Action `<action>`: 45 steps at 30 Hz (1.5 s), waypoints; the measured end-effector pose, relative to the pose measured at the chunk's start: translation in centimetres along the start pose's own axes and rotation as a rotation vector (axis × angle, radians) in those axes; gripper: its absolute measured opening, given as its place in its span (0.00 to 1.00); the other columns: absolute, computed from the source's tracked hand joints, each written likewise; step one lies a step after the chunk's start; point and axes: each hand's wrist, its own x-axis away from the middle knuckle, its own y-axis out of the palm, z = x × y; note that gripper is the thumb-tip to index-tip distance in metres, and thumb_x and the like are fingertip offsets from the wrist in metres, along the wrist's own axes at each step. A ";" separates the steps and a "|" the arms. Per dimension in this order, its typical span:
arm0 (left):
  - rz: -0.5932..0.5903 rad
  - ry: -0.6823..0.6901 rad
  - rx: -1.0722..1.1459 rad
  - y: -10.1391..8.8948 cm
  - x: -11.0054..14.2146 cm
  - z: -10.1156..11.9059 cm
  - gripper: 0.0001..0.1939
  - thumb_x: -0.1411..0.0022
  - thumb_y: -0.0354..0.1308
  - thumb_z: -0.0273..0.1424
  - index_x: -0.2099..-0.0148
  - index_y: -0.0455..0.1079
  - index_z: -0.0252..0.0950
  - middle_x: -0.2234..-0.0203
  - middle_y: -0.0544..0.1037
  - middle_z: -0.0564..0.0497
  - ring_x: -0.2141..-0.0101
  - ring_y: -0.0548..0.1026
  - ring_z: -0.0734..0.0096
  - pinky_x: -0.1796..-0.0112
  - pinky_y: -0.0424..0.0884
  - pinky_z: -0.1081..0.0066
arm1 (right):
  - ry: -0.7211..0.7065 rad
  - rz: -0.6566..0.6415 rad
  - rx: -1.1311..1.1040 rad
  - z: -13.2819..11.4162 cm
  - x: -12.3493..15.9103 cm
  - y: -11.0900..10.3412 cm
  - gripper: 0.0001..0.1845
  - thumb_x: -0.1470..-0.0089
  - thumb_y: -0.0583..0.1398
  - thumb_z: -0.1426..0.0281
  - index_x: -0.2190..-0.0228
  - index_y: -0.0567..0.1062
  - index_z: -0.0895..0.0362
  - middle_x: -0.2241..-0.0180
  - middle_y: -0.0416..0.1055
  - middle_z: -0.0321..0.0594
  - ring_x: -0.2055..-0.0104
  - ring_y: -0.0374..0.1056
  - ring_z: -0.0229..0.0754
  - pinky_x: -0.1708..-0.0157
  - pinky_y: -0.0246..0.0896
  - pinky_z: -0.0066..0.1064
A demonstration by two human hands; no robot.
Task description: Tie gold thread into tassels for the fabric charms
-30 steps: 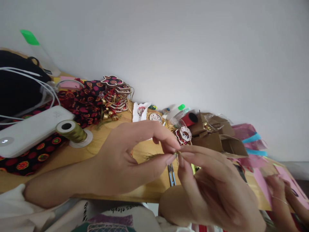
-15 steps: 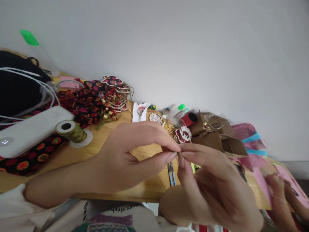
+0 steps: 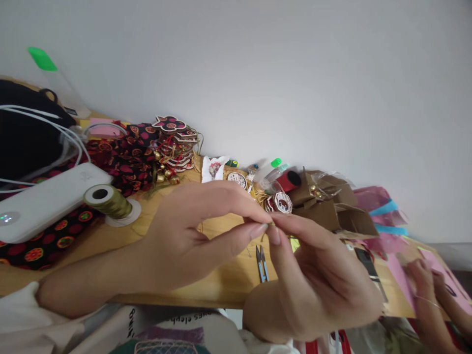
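Observation:
Thumb and forefinger of my left hand (image 3: 195,241) are pinched on a thin olive cord (image 3: 272,224). My right hand (image 3: 313,275) pinches the same cord between thumb and forefinger, fingertips touching those of the left. Only a tiny bit of the cord shows; the rest is hidden by the fingers. Below the fingertips, blue thread snips (image 3: 262,264) lie on the wooden table (image 3: 221,280), blades pointing away from me. A spool of olive thread (image 3: 114,202) stands tilted in view to the left of my left hand.
At left are a white power bank (image 3: 51,201), a black bag (image 3: 29,128) and patterned fabric (image 3: 125,152). Stacked charms (image 3: 177,142) with gold bells sit behind. Brown boxes (image 3: 324,211) and a phone (image 3: 365,260) are at right, near another person's hands (image 3: 424,280).
My right hand has turned slightly, its forefinger now bent over the pinch and its other fingers curled in. My left hand has barely moved. More of the phone at right shows.

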 end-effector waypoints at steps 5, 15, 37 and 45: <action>0.028 -0.099 0.051 0.1 -0.1 0.0 0.07 0.41 0.62 0.21 0.65 0.76 0.38 0.73 0.82 0.55 0.71 0.78 0.76 0.68 0.76 0.77 | -0.023 0.011 -0.025 0.1 -0.2 0.1 0.20 0.51 0.65 0.85 0.59 0.80 0.54 0.69 0.79 0.34 0.69 0.76 0.38 0.69 0.73 0.30; -0.082 -0.288 0.203 -0.5 -0.6 -0.4 0.06 0.41 0.60 0.23 0.68 0.76 0.36 0.79 0.79 0.53 0.78 0.75 0.75 0.79 0.71 0.80 | 0.024 -0.022 -0.066 0.0 -0.5 0.1 0.16 0.49 0.65 0.82 0.61 0.80 0.52 0.71 0.79 0.32 0.70 0.75 0.38 0.71 0.74 0.30; -0.288 -0.486 0.533 -0.6 -1.2 -0.7 0.10 0.42 0.58 0.18 0.71 0.75 0.35 0.78 0.80 0.56 0.76 0.79 0.78 0.75 0.74 0.84 | 0.259 -0.234 -0.483 1.1 -1.7 -0.6 0.14 0.54 0.66 0.85 0.66 0.79 0.57 0.73 0.79 0.33 0.75 0.77 0.33 0.73 0.75 0.18; -0.178 -0.753 0.675 -0.7 -0.9 -0.6 0.09 0.44 0.61 0.18 0.70 0.76 0.37 0.78 0.78 0.61 0.75 0.75 0.87 0.74 0.67 0.91 | 0.405 -0.348 -0.383 1.2 -1.3 -1.3 0.12 0.48 0.66 0.77 0.62 0.81 0.51 0.72 0.80 0.33 0.71 0.76 0.37 0.71 0.75 0.28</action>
